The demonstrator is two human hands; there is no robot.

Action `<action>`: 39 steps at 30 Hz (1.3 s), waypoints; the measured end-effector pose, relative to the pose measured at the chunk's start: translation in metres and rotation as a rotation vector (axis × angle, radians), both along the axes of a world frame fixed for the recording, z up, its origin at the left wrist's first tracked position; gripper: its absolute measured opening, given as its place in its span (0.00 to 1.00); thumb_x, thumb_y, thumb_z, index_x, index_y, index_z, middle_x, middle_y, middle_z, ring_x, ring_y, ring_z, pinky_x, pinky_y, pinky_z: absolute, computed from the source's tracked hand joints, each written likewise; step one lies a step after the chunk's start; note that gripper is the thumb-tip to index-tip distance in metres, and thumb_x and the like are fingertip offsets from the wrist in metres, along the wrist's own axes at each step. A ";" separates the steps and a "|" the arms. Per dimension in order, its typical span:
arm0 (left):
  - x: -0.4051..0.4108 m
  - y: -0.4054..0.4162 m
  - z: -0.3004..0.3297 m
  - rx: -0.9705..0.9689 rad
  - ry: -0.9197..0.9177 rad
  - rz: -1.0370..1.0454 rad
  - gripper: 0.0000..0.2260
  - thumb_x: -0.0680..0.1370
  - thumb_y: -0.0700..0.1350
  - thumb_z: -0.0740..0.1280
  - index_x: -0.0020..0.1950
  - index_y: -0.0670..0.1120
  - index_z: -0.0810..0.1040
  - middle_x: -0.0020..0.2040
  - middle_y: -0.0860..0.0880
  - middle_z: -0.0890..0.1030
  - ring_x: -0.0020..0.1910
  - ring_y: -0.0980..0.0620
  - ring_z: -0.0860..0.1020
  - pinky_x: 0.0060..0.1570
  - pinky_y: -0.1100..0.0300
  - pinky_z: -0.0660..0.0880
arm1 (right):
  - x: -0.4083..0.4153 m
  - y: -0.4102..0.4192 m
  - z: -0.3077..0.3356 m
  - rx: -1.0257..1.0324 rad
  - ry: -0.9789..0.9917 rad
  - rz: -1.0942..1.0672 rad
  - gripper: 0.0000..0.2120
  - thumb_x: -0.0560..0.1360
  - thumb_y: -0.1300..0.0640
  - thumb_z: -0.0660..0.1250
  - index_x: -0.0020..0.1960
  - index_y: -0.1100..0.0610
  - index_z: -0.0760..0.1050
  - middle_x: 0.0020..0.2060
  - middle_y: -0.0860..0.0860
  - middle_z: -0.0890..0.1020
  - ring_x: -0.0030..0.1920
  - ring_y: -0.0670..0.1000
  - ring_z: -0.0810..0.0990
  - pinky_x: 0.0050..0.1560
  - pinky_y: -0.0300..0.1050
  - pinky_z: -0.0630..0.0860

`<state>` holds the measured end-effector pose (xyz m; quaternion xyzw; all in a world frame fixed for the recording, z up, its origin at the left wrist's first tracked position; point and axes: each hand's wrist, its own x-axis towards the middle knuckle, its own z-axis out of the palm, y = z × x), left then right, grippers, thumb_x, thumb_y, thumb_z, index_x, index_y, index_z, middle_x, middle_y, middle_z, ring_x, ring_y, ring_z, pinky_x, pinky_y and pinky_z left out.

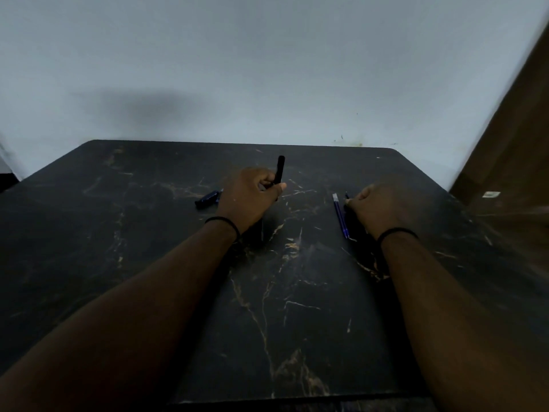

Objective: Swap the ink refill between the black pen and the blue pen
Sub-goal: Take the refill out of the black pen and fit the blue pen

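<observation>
My left hand (248, 196) is closed around a black pen barrel (280, 168), which stands almost upright above the dark marble table (282, 292). Just left of that hand lies a blue pen part (208, 199) on the table. My right hand (375, 208) rests fingers down on the table, its fingertips pinching a thin dark piece (347, 197) whose tip shows beside the knuckles; what it is I cannot make out. A blue ink refill (340, 215) with a white end lies flat just left of my right hand, pointing away from me.
A pale wall stands right behind the table's far edge. A brown wooden panel (511, 150) rises at the right. The table's near edge (297, 399) runs along the bottom of the view.
</observation>
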<state>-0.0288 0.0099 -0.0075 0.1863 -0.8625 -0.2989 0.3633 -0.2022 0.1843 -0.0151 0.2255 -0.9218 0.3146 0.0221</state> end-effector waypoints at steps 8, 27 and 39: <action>0.000 0.000 0.000 -0.004 0.016 -0.004 0.08 0.76 0.49 0.72 0.44 0.45 0.84 0.40 0.50 0.85 0.39 0.56 0.81 0.41 0.63 0.75 | 0.008 0.002 0.005 -0.026 0.015 0.002 0.13 0.75 0.49 0.70 0.38 0.58 0.80 0.34 0.57 0.83 0.37 0.59 0.82 0.47 0.55 0.82; 0.000 -0.002 -0.002 -0.008 0.030 0.009 0.08 0.76 0.49 0.72 0.43 0.44 0.84 0.40 0.49 0.84 0.42 0.52 0.81 0.46 0.51 0.79 | 0.058 -0.026 0.008 0.197 0.239 0.102 0.18 0.77 0.45 0.65 0.56 0.58 0.80 0.54 0.57 0.82 0.55 0.60 0.81 0.54 0.50 0.77; -0.002 -0.004 -0.004 -0.017 0.028 0.013 0.08 0.75 0.49 0.72 0.47 0.46 0.85 0.43 0.50 0.85 0.43 0.54 0.81 0.46 0.57 0.78 | 0.073 -0.040 0.005 0.181 0.353 0.108 0.18 0.76 0.45 0.65 0.53 0.58 0.81 0.53 0.57 0.83 0.53 0.60 0.81 0.52 0.51 0.77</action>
